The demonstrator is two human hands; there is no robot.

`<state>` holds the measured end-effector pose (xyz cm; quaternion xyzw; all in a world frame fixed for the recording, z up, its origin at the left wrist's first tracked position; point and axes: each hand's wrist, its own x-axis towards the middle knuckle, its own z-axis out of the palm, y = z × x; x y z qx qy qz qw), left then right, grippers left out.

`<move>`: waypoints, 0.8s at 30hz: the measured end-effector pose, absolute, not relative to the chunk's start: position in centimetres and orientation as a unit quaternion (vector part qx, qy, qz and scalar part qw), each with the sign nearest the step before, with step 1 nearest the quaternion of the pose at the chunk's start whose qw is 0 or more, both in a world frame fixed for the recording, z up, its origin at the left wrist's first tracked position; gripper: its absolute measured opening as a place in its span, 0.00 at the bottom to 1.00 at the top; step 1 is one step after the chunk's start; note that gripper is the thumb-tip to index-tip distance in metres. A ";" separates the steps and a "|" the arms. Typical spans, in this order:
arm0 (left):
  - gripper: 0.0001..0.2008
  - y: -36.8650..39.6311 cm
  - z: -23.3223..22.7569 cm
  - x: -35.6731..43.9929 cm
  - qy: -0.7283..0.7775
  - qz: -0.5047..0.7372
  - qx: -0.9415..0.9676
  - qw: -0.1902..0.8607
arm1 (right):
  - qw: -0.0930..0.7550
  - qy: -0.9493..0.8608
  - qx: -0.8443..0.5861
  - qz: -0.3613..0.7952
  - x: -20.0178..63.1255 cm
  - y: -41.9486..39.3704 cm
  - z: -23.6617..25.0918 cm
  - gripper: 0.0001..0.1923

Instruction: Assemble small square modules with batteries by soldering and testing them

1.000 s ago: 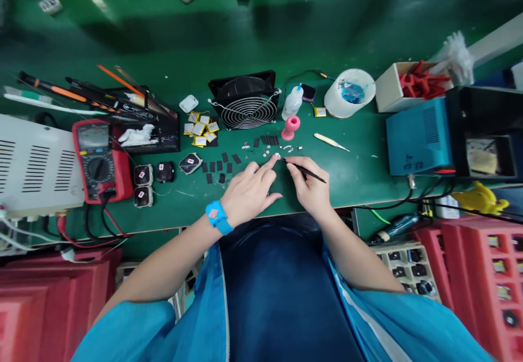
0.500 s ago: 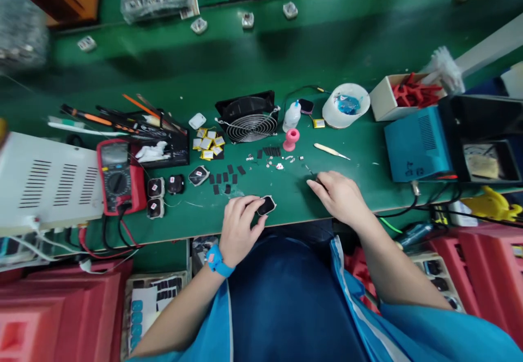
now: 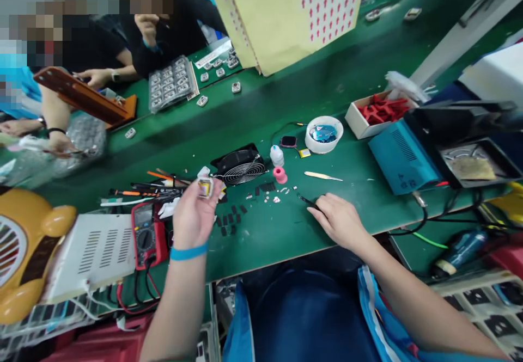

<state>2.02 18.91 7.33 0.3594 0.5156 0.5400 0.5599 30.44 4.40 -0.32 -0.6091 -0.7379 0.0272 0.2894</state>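
— Since half a second ago the left hand [image 3: 195, 215] has come up off the green bench [image 3: 286, 231], and the view has tipped up to show co-workers across the line. What does it hold?

— A small square casing [image 3: 205, 186], pinched between thumb and fingertips, fingers curled close about it, raised above the red multimeter [image 3: 146, 235] and the black pads [image 3: 231, 218] lying on the mat.

— And the right hand [image 3: 339, 220]?

— Resting on the bench, fingers loosely bent over a thin black tool [image 3: 307, 201] whose tip points toward the tiny loose parts [image 3: 272, 197] beside the pink spool [image 3: 280, 175]. Whether it truly grips the tool cannot be told.

— What might go wrong?

— The pinch on the casing looks light; a slip would likely drop it among the pads or onto the meter. The right wrist sits near the loose parts too, so a sideways sweep could scatter them toward the fan [image 3: 241, 169].
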 end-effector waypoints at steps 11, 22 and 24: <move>0.14 36.1 15.9 5.7 0.619 0.483 0.418 0.457 | 0.336 -0.720 -0.605 0.063 30.7 4.6 0.0 0.21; 0.10 43.5 10.1 5.7 0.744 0.292 0.472 0.373 | 0.360 -0.705 -0.607 0.078 30.4 4.7 0.1 0.21; 0.12 44.1 9.0 6.0 0.740 0.278 0.488 0.369 | 0.359 -0.700 -0.613 0.077 30.3 4.8 0.1 0.20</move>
